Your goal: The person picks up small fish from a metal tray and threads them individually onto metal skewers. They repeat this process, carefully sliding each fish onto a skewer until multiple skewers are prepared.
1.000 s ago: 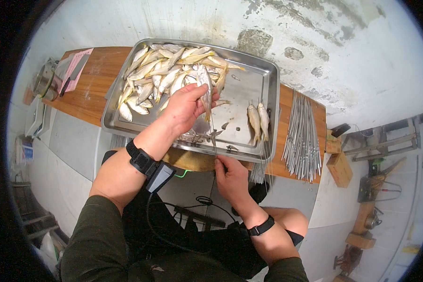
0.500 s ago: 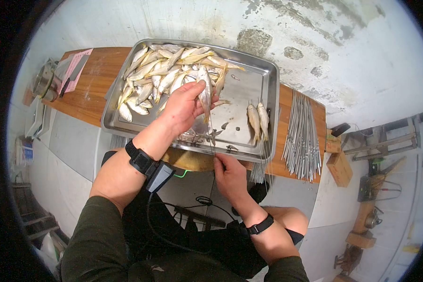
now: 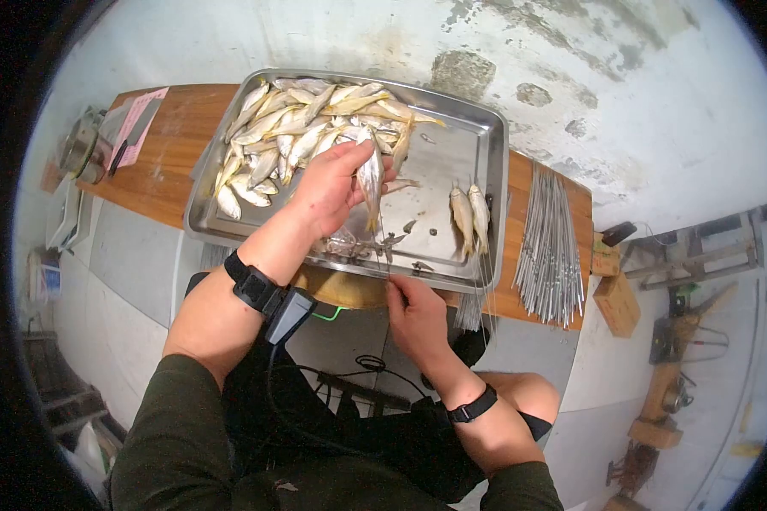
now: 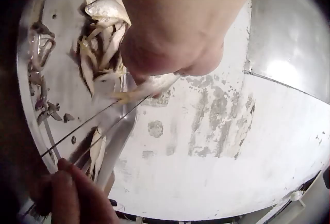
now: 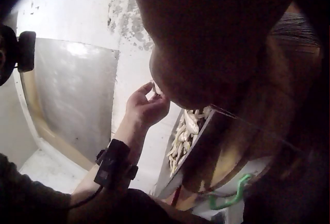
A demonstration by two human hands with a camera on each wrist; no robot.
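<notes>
Left hand: one left hand (image 3: 328,189), held up over the middle of the tray, with its fingers and thumb curled round one fish
Fish in the hand: one small silver fish (image 3: 370,179), hanging with its yellow tail down, above the tray and not touching it
Right hand: one right hand (image 3: 418,319), at the near edge of the desk, pinching the low end of the skewer with its fingertips
Skewer: thin metal skewer (image 3: 383,247), going up from the right hand to the tail of the held fish; the left wrist view shows two thin lines there
Tray: one big steel tray (image 3: 486,128), in the middle of the desk, reaching from the far edge to the near edge
Fish pile: many small fish (image 3: 290,136), too many to count, heaped in the far left corner of the tray
Done fish: two fish on skewers (image 3: 469,217), side by side at the right side of the tray
Fish bits: a few small dark bits (image 3: 358,249), by the near edge of the tray
Spare skewers: one big bunch of metal skewers (image 3: 550,247), too many to count, at the right end of the desk
Desk: one wooden desk (image 3: 166,162)
Left end of the desk: one pink paper (image 3: 141,123) and one metal pot (image 3: 81,145)
Wrist bands: two black bands, one on each wrist
</notes>
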